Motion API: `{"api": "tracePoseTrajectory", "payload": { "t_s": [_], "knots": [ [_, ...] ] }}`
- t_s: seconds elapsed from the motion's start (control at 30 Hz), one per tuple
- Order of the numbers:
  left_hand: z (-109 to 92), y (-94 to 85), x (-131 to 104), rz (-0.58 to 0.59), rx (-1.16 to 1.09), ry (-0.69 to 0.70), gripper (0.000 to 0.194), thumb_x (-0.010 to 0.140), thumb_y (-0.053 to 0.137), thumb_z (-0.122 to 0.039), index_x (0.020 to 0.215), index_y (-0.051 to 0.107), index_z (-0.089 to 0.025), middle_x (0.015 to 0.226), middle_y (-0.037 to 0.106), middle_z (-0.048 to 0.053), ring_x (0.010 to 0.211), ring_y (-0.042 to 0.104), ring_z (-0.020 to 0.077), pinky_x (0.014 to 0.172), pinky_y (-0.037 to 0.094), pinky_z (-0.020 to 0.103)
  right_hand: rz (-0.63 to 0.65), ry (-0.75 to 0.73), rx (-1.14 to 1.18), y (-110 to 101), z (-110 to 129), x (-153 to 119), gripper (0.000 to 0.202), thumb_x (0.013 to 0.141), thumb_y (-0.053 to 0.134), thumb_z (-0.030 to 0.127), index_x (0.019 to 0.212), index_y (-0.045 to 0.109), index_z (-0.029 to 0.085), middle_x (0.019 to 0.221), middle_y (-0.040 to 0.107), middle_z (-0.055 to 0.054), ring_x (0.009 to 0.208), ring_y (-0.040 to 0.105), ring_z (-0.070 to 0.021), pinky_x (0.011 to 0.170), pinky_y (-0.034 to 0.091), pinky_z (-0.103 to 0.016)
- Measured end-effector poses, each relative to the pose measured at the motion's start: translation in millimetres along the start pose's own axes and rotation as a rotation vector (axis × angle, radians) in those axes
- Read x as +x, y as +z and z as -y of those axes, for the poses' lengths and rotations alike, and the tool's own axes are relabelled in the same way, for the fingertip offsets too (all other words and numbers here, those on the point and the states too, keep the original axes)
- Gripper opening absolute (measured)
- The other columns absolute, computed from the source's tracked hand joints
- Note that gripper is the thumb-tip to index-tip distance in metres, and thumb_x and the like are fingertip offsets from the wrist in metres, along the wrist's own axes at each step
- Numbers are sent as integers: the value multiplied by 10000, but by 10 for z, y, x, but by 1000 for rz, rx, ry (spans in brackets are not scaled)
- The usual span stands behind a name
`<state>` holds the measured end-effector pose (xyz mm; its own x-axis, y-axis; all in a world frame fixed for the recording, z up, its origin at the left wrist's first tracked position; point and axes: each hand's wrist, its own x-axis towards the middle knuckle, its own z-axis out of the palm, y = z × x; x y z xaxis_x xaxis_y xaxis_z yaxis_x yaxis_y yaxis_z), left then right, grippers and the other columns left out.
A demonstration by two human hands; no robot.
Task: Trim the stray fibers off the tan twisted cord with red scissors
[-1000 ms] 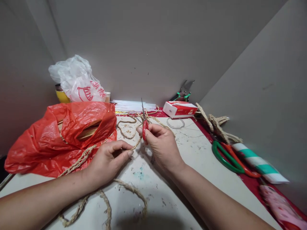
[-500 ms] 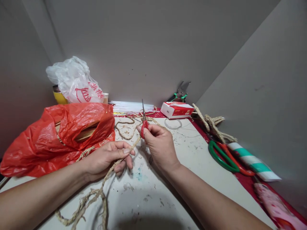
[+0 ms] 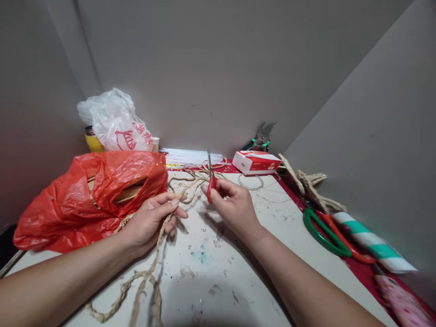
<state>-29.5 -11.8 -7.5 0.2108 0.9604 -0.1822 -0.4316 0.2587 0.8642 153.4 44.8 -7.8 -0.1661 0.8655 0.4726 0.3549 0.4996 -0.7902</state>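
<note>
Between the thumb and fingers of my left hand (image 3: 155, 221) runs a braided straw rope (image 3: 158, 247). Its strands hang down and loop toward the front of the table, while thinner cord stretches on past my fingertips to the far side. My right hand (image 3: 235, 204) is closed round small scissors with red handles (image 3: 211, 187). Their dark blades point up and away from me, and whether they are parted is hard to see. The scissors are right of the rope, apart from my left hand.
On the left lies a red plastic bag (image 3: 81, 200) with wooden pieces inside, a white bag (image 3: 116, 120) behind it. A red-white box (image 3: 256, 162) and pruning shears (image 3: 260, 137) stand at the back. Large scissors (image 3: 323, 236) and a green-striped roll (image 3: 374, 243) lie right on the white table (image 3: 218, 290).
The view has shifted slightly. My left hand has drawn a little back along the rope, and my right hand with the scissors has moved away from the rope.
</note>
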Motion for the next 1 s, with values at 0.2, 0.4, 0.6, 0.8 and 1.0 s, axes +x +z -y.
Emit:
{"api": "tracePoseTrajectory", "payload": {
  "t_s": [0.2,0.4,0.6,0.8,1.0],
  "knots": [
    [-51,-25,37,-96,-34,71,166,769,663,-222,895,594,-139,712,675,15,375,434,37,397,382,179,299,-384,-594,-4,57,-72,166,730,569,335,658,540,188,634,513,2,604,417,-137,612,293,-277],
    [-92,19,8,-103,-95,60,181,765,658,-199,919,586,-138,638,655,-2,357,432,53,398,390,193,297,-437,-822,-14,91,-78,246,759,559,411,753,623,174,679,592,-29,658,498,-169,687,290,-312],
    [-91,-2,24,-132,-103,76,183,801,605,-156,977,557,-134,747,676,34,391,439,45,420,396,191,321,-453,-857,-28,90,-71,256,832,524,354,669,615,179,625,601,-23,598,479,-145,673,264,-315],
    [-83,-30,36,-126,-129,68,226,807,587,-138,1031,556,-130,725,645,16,407,445,49,419,396,193,146,-272,-474,2,-19,-45,327,827,496,279,514,466,193,522,462,28,519,366,-109,576,262,-276],
    [-61,-48,37,-84,-119,48,219,801,597,-146,1017,580,-120,730,625,19,413,444,49,420,412,199,67,206,201,49,-44,9,384,796,565,464,532,519,189,505,426,36,514,364,-107,511,288,-258]
  ]
}}
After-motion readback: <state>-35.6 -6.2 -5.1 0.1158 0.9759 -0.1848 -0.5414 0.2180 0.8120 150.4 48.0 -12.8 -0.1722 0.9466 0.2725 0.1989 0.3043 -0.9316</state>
